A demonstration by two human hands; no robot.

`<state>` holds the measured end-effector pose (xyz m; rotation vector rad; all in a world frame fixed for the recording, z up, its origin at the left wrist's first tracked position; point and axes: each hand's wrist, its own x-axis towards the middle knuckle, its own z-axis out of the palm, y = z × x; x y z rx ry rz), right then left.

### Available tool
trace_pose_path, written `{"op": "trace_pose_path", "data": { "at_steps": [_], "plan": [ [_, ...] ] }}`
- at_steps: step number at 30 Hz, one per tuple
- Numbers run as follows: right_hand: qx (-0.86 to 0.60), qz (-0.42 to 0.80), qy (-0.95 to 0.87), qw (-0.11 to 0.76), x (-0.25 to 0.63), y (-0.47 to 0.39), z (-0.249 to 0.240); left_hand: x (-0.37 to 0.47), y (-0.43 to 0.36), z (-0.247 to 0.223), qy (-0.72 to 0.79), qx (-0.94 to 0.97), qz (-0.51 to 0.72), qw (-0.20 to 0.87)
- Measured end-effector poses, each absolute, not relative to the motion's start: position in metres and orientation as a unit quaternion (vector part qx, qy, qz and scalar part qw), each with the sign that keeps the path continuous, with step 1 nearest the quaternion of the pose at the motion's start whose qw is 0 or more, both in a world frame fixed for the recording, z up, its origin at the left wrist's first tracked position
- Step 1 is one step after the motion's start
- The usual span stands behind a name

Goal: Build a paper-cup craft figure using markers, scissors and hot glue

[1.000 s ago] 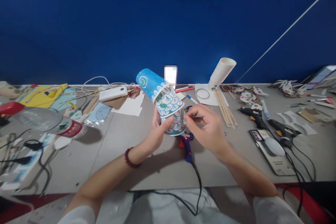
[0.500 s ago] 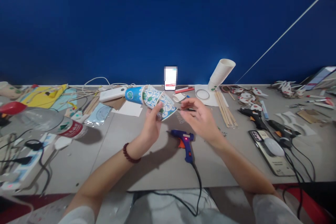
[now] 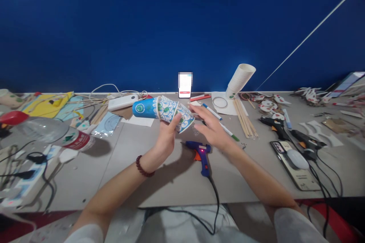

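Observation:
My left hand (image 3: 165, 140) is closed around a chain of painted paper cups (image 3: 168, 109), which lies sideways above the table. The end cup is blue with a green-and-blue eye; the others carry blue scale patterns and green spots on white. My right hand (image 3: 213, 131) is just right of the wide cup mouth, fingers apart, with nothing visible held. Below both hands lies a blue hot glue gun (image 3: 199, 148) with an orange trigger and a lit red light. Behind the right hand are a blue marker (image 3: 212, 111) and a green-ended marker (image 3: 232, 134).
A stack of white paper cups (image 3: 241, 79) leans at the back, beside wooden sticks (image 3: 245, 119) and a tape roll (image 3: 220, 102). A phone (image 3: 185, 85) stands against the blue wall. Left are a bottle (image 3: 68, 133) and a power strip (image 3: 34, 178); right, another phone (image 3: 296, 167) and more glue guns (image 3: 305, 142).
My right hand has tilted down and spread its fingers; the small dark thing at its fingertips no longer shows there. The cups have turned slightly in my left hand, their blue end moving left and down.

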<state>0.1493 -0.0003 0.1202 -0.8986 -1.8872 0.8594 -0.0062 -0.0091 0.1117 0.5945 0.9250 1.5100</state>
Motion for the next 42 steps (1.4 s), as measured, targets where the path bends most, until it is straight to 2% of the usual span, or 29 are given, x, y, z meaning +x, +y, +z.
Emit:
{"op": "trace_pose_path", "data": {
  "at_steps": [11,38,42],
  "plan": [
    [-0.353,0.378,-0.750,0.412,0.149,0.000,0.122,-0.006,-0.011,0.110,0.382,0.268,0.652,0.597],
    [-0.361,0.351,-0.757,0.416,0.146,-0.008,0.125,-0.005,-0.011,0.111,0.379,0.265,0.651,0.602],
    [-0.379,0.382,-0.716,0.445,0.148,-0.006,0.126,-0.005,-0.012,0.113,0.384,0.268,0.639,0.611]
  ]
}}
